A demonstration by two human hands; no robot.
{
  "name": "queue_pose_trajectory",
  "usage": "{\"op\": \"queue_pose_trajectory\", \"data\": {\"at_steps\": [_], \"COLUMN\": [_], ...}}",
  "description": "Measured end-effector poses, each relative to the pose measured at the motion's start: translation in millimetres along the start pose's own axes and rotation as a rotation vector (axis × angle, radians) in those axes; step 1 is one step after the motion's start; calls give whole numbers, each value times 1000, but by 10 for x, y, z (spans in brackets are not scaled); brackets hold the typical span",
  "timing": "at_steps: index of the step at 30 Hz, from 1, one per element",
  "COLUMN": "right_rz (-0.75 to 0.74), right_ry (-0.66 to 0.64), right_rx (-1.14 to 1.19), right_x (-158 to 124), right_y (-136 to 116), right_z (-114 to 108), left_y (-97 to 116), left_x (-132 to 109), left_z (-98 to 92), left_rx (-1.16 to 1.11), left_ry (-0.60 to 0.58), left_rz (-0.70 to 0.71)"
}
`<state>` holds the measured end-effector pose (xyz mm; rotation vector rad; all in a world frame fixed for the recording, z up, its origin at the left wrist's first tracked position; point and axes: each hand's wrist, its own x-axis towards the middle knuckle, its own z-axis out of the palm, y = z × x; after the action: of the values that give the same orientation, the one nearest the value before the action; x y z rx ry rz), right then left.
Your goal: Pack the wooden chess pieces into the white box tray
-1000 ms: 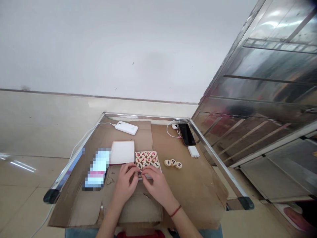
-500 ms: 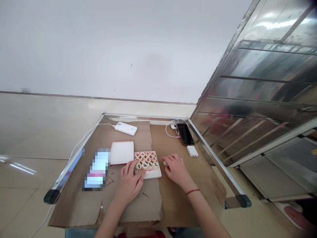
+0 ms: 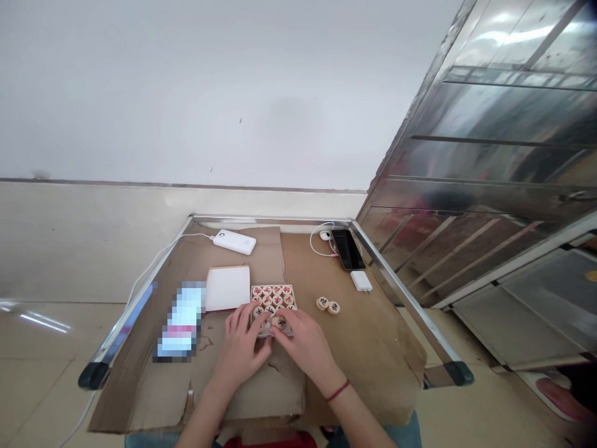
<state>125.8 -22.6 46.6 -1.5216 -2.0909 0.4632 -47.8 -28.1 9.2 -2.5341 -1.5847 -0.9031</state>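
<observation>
The right hand (image 3: pixel 305 348) holds a round piece (image 3: pixel 280 322) with a black character, pinched narrowly between thumb and fingertips over the near part of a shallow white box (image 3: pixel 294 295). The piece looks tilted toward the person; whether it touches the box floor I cannot tell. The left hand (image 3: pixel 245 342) rests with bent fingers at the box's near left corner, and I cannot tell whether it grips anything.

In the box, round pieces stand in rows, the far row with 4 red-marked faces (image 3: pixel 272 290) and a nearer row marked in black, partly hidden by the fingers. To the right of the box, 2 loose pieces (image 3: pixel 334 307) lie touching on the cardboard (image 3: pixel 364 348).

Left of the box, just beside it, lies a white square tray (image 3: pixel 228 289), and farther left a phone (image 3: pixel 180 323) with a pixelated screen. On the far left side a white power bank (image 3: pixel 234 242) has a white cable (image 3: pixel 161 252) plugged in. At the far right lie a black phone (image 3: pixel 348 249), white earphones (image 3: pixel 325 235) and a white charger (image 3: pixel 360 280).
</observation>
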Motion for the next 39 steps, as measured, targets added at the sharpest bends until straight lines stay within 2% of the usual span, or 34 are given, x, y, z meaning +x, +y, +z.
{"op": "queue_pose_trajectory", "data": {"at_steps": [3,7,15,24,31,35,39], "right_rz": [17,2,-7,2,3,-55,-52], "right_ry": [-36,-74,27,10,-11,109,307], "right_rx": [-32,-97,3,-40,49,119,-63], "right_x": [19,44,-32,-5,-14,-19,25], "right_y": [-86,-63,73,-17,-70,28,373], "right_z": [81,67,-9,106,123,79,-37], "left_y": [-6,-3,-51,-71,-94,-60,-2], "left_x": [-9,-4,-4,33,10,10,39], "left_z": [-5,-4,73,64,95,56,-9], "left_rx": [-9,-21,16,-127,-105,-22,40], "left_ry": [-6,-17,31,-5,-23,-42,-74], "left_rz": [7,14,44,18,21,58,125]}}
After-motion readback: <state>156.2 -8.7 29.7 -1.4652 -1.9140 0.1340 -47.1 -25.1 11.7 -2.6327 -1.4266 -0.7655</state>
